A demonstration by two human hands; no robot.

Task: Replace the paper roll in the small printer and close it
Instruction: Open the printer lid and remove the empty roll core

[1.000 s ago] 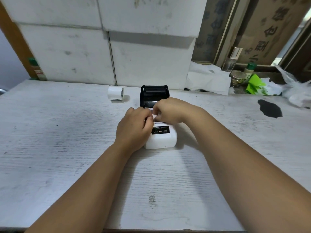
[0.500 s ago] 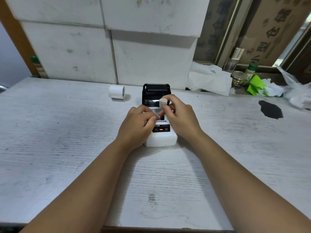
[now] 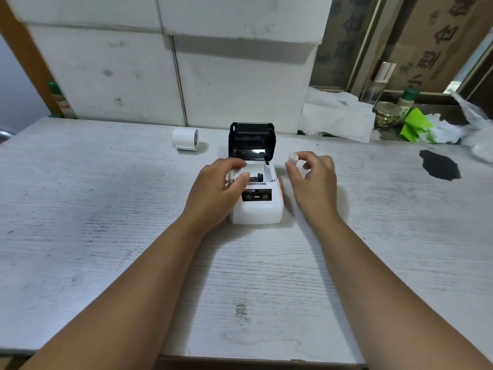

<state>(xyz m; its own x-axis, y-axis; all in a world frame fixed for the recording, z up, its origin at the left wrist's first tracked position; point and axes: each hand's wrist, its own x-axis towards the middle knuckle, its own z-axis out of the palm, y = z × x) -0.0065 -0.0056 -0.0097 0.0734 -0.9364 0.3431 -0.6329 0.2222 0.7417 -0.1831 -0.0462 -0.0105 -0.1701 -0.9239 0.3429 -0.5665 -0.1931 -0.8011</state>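
A small white printer (image 3: pixel 256 209) stands mid-table with its black lid (image 3: pixel 251 140) raised at the back, so the paper bay shows. My left hand (image 3: pixel 217 192) rests against the printer's left side, thumb over the bay's front edge. My right hand (image 3: pixel 312 180) is just right of the printer and pinches a small white spent roll core (image 3: pixel 293 158) between thumb and fingertips. A full white paper roll (image 3: pixel 185 138) lies on its side on the table, behind and left of the printer.
White boxes (image 3: pixel 170 76) stack along the table's back edge right behind the printer. Crumpled white paper (image 3: pixel 336 116), a glass jar (image 3: pixel 385 114), bottles and green packaging (image 3: pixel 416 125) crowd the back right. A black patch (image 3: pixel 440 168) marks the table at right.
My right hand has lifted the small core out of the printer bay and carried it to the right of the printer. My left hand stays at the printer's left side.
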